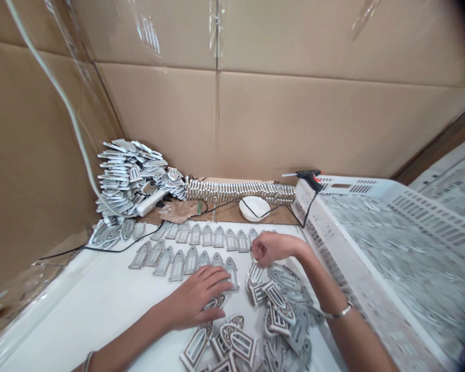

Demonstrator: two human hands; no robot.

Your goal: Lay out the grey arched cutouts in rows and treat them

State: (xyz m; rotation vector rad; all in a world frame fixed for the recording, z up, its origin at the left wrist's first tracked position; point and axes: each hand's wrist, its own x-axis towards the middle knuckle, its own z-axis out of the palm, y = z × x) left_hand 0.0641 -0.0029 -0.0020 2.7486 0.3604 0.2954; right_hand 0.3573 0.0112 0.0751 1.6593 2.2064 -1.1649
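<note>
Nearest my view, brown-and-white arched pieces (238,343) lie overlapping on the white worktop (93,305), some at a slant across others, and just to their right a loose pile of grey and patterned pieces (289,333) spreads towards the crate. Beyond them I have the left hand (199,297) palm down, its grip spread, fingertips over the grey arched piece (231,276) at the right end of the nearer row; whether they press on it I can't tell. The right hand (271,247) is curled at the right end of the farther row (207,235), above the top of the pile; its fingertips are hidden from me, so I can't say whether that grip pinches anything. I judge these pieces light, thin and stiff, a bit slippery where they overlap, with the pointed tips and narrow bars likeliest to snap; I'd take one by its long side edges, near the broad base. Farther out sit a white bowl (251,217) with a black cable across it, and the white crate (383,184), a glue gun (311,178) resting on its near-left corner. Behind the bowl, pieces stand packed in a long line (232,192), a tall heap (118,178) rises to the left, and the cardboard wall (256,124) closes the view.
</note>
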